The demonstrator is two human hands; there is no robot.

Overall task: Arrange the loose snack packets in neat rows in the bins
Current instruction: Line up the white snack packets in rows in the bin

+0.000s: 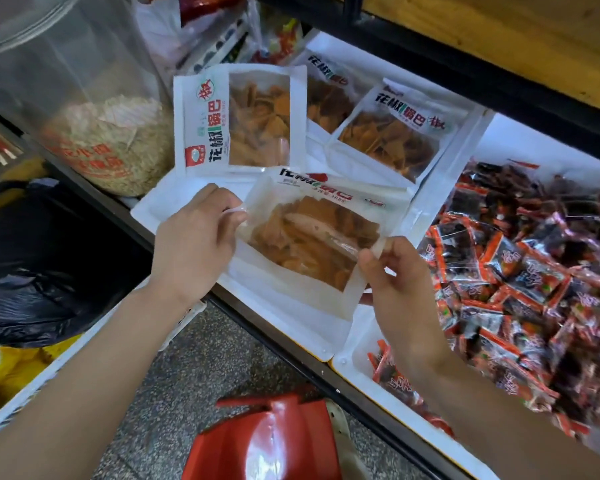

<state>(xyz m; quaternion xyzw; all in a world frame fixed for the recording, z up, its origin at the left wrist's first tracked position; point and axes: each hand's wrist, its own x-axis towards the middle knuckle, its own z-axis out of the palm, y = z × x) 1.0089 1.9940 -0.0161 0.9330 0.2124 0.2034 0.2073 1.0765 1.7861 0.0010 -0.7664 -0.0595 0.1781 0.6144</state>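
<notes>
Shelf [267, 327], dark front edge, running from far left to near right; carries:
- Clear plastic jar [84, 109], far left, part-filled with pale flaky snack, just beside the left bin
- Left white bin [156, 202]: white crisp packets with clear windows lying flat. One is turned sideways at far left [239, 116], one at far right [392, 133], and one is partly covered between them [326, 95]
- Right white bin [527, 143], touching the left bin: loose heap of small red-and-black snack packets [520, 265]

Floor [194, 368], speckled grey, near side of the shelf; carries:
- Red plastic stool [267, 441]
</notes>
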